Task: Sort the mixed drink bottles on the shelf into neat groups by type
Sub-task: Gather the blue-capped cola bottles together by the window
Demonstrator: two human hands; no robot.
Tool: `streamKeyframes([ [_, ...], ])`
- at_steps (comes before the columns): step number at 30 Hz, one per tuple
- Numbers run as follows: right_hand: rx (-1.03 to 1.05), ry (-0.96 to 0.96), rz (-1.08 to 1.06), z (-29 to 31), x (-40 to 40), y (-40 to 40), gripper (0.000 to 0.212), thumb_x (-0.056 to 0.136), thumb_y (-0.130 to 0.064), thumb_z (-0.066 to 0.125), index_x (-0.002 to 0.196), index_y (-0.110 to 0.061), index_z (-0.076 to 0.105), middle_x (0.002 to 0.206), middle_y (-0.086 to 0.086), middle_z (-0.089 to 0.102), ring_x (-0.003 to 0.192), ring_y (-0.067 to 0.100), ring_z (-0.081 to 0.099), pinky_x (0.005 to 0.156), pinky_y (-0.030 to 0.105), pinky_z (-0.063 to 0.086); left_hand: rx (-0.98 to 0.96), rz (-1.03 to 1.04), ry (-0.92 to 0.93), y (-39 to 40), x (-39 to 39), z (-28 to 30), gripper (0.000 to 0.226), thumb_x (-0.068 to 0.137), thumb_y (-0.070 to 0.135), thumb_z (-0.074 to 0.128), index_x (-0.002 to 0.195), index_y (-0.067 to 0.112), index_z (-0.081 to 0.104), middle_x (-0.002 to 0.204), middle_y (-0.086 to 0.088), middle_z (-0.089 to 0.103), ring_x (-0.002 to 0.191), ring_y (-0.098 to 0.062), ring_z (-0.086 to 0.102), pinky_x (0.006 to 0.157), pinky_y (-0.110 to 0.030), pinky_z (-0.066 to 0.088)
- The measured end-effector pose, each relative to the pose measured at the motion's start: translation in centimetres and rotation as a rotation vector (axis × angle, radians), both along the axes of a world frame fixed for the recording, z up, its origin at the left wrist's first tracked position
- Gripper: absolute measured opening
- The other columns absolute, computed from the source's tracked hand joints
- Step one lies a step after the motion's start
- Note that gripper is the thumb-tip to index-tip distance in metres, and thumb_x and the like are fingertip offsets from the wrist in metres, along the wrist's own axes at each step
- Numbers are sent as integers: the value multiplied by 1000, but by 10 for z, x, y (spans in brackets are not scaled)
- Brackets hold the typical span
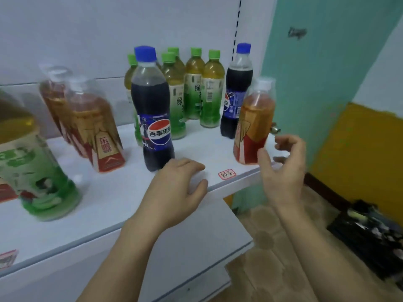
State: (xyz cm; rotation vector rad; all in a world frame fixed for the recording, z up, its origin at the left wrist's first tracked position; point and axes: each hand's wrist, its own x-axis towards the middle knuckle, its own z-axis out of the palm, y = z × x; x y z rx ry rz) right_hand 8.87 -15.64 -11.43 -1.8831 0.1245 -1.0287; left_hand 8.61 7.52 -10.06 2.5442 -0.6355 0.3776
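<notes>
On the white shelf (109, 210) several green tea bottles (193, 88) with green caps stand grouped at the back. One cola bottle (153, 114) stands in front of them, a second cola bottle (236, 92) to their right. An orange tea bottle (254, 125) stands at the shelf's right end. Two more orange tea bottles (96, 129) stand at the left, and one green tea bottle (37, 168) is at the near left. My left hand (174, 192) rests on the shelf edge beside the front cola, fingers relaxed. My right hand (283, 168) hovers with spread, curved fingers just right of the orange tea bottle, holding nothing.
A small red-framed label (226, 174) is stuck on the shelf's front edge, another label (7, 259) at the far left. A slotted shelf upright (237, 22) rises behind. To the right are a green and yellow wall (327, 83) and a dark heap (370, 236) on the floor.
</notes>
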Motion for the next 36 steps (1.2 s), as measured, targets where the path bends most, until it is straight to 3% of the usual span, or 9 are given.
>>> streamKeyframes([
  [3, 57, 85, 264, 1, 25, -27, 68, 78, -47, 77, 132, -40, 37, 127, -18, 52, 121, 5, 54, 93, 28, 53, 78, 146, -73, -26, 6, -5, 35, 95, 42, 56, 124, 26, 67, 124, 10, 63, 111, -17, 54, 91, -42, 51],
  [6, -19, 170, 510, 1, 43, -52, 77, 71, -52, 81, 130, -55, 33, 129, -22, 56, 117, -2, 58, 84, 16, 56, 57, 241, -89, -33, 4, -10, 28, 93, 39, 59, 116, 27, 70, 117, 13, 65, 106, -16, 55, 86, -40, 52],
  [10, -109, 169, 584, 2, 61, -69, 75, 76, -36, 89, 127, -52, 37, 117, -34, 57, 105, -11, 60, 74, 8, 52, 46, 339, -94, -36, 1, -10, 21, 93, 40, 60, 106, 27, 70, 110, 15, 65, 103, -12, 58, 83, -37, 54],
  [15, -118, 220, 640, 9, 73, -66, 80, 68, -41, 93, 121, -55, 35, 115, -28, 58, 101, -7, 61, 80, 16, 53, -43, 462, -111, -41, -1, -10, 4, 90, 28, 63, 89, 26, 67, 92, 15, 62, 85, -10, 58, 72, -37, 55],
  [19, -90, 229, 664, 9, 77, -50, 80, 65, -44, 94, 119, -54, 36, 109, -34, 54, 98, -7, 60, 78, 13, 50, -79, 497, -108, -44, -1, -8, 6, 89, 25, 65, 84, 27, 65, 84, 14, 60, 74, -10, 57, 65, -34, 52],
  [23, -83, 198, 721, 10, 84, -30, 81, 62, -40, 97, 122, -41, 42, 112, -20, 60, 95, -6, 60, 71, 2, 46, -74, 519, -114, -44, 0, -8, 4, 90, 24, 65, 85, 24, 65, 85, 12, 61, 71, -8, 54, 63, -28, 45],
  [26, -116, 205, 732, 12, 90, -8, 82, 64, -37, 96, 126, -35, 43, 123, -7, 62, 99, 3, 62, 67, -1, 43, -66, 520, -90, -44, 0, -8, 3, 91, 26, 65, 89, 24, 66, 89, 12, 62, 77, -9, 56, 65, -29, 51],
  [32, -166, 175, 709, 2, 90, 7, 84, 68, -43, 92, 134, -34, 42, 128, -8, 60, 103, 4, 61, 82, 12, 47, -54, 515, -78, -42, 0, -9, 5, 91, 30, 64, 90, 26, 65, 91, 12, 62, 81, -11, 58, 70, -39, 58],
  [36, -143, 150, 669, -2, 86, 7, 64, 80, -56, 77, 131, -39, 43, 127, -15, 60, 106, 3, 61, 87, 25, 55, -49, 497, -88, -39, 2, -12, 6, 91, 32, 62, 91, 27, 65, 92, 14, 61, 82, -11, 59, 71, -40, 58],
])
